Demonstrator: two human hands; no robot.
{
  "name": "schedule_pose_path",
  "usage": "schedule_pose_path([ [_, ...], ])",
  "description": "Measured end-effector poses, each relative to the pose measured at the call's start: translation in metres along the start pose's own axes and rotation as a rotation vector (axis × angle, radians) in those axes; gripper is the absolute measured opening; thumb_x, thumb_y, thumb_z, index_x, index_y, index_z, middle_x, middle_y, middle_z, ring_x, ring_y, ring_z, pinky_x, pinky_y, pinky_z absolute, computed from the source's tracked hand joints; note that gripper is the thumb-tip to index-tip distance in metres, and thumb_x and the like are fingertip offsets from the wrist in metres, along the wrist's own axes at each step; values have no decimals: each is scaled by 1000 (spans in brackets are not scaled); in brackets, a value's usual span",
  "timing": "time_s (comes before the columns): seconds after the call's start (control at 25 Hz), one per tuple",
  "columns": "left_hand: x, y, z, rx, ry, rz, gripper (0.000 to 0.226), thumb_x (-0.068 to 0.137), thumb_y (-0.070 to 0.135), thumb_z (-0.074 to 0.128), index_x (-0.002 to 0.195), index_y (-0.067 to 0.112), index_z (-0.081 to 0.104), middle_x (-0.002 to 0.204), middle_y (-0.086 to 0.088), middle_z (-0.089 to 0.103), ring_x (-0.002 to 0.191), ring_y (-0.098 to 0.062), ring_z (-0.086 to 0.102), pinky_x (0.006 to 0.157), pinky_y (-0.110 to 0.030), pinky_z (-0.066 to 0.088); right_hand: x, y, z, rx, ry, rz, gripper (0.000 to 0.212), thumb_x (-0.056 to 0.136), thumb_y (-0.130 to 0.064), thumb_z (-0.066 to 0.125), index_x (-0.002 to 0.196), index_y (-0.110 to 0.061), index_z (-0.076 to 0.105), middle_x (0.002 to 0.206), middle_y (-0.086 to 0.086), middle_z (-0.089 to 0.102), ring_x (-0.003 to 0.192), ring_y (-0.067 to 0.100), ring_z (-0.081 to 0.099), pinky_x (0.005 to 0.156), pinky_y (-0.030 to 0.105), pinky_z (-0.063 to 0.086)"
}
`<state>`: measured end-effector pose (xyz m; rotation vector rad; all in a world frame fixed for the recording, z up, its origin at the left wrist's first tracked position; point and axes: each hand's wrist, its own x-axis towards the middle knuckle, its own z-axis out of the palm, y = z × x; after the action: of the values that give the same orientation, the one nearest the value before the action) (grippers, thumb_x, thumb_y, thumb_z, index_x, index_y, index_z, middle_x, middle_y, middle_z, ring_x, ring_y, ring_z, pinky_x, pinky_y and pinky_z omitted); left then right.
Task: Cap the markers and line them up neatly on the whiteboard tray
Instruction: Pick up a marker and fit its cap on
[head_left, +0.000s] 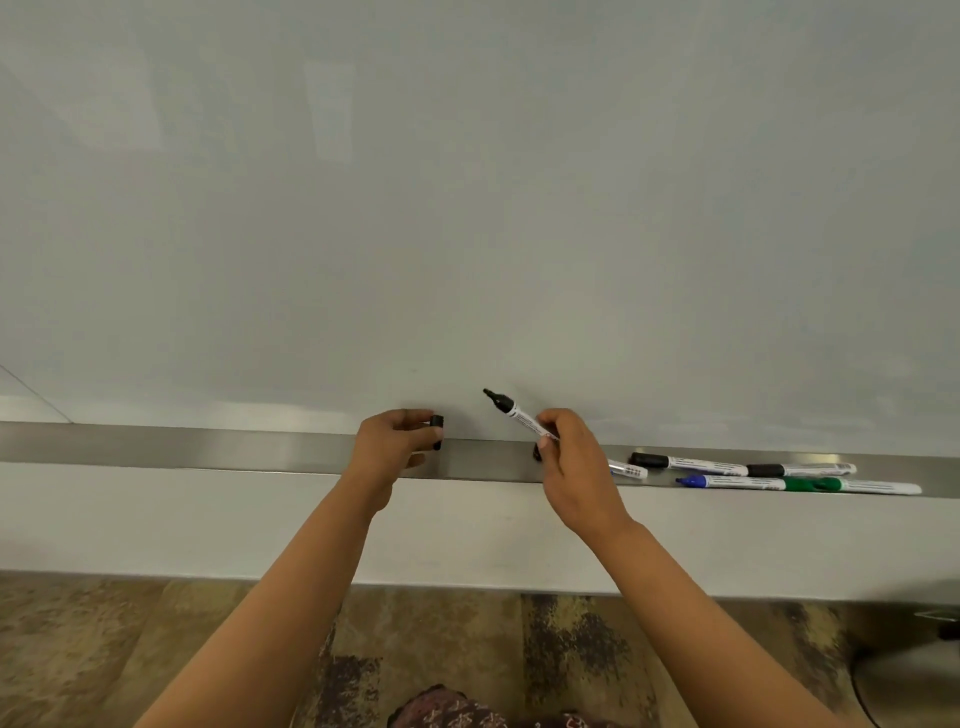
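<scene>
My right hand (571, 467) holds an uncapped black marker (511, 413), its tip pointing up and left toward the whiteboard. In my left hand (395, 441) is a black cap (437, 421), a short way left of the marker's tip. Both hands hover over the metal whiteboard tray (208, 449). On the tray to the right lie several markers: a black-capped one (691, 462), another black-capped one (802, 470), a blue-tipped one (727, 482) and a green one (852, 486). A further marker (628, 470) is partly hidden behind my right hand.
The whiteboard (467, 208) fills the upper view. Below the tray is a white wall strip (156, 519), then patterned carpet (104, 649). A grey rounded object (909, 680) stands on the floor at the lower right.
</scene>
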<state>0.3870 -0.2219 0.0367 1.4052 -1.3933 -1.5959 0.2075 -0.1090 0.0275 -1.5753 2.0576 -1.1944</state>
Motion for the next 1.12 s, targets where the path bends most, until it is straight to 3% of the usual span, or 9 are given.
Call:
schedule_pose_path([
  [0.2,-6,17,17,-88,-82,-18,24,83,5,62,107,4,64,89,-7,66,80,-18,63,68,-26,51,9,-4,-14,-87,-7,16,15,94,-10,42,105,-11,53,81,-3,53,72,18,48,68,34,40],
  [0.4,-13,25,36,-108,-148,1,24,88,0,53,110,2,62,88,-5,64,79,-18,61,71,-26,55,23,1,-40,-300,-48,-17,15,95,-24,43,103,-17,54,86,-2,57,81,20,50,77,36,32],
  [0.52,-16,29,41,-172,-185,39,25,88,-6,51,110,-2,61,87,-4,64,76,-17,60,66,-15,58,27,5,-55,-356,-91,-64,15,95,-26,44,102,-17,54,86,-3,56,85,21,51,80,37,33],
  [0.96,-34,32,56,-64,-142,96,25,82,-6,60,106,-1,64,85,-9,67,73,-17,60,59,-11,55,17,16,-73,-349,-115,-111,13,95,-25,43,101,-19,54,89,-2,58,85,19,49,81,38,35],
  [1.12,-42,33,59,-242,-160,-9,15,87,-1,54,99,2,62,78,-9,69,62,-13,66,56,-15,56,11,19,-77,-279,-66,-56,13,95,-25,44,100,-18,54,83,-5,56,78,18,47,76,37,36],
])
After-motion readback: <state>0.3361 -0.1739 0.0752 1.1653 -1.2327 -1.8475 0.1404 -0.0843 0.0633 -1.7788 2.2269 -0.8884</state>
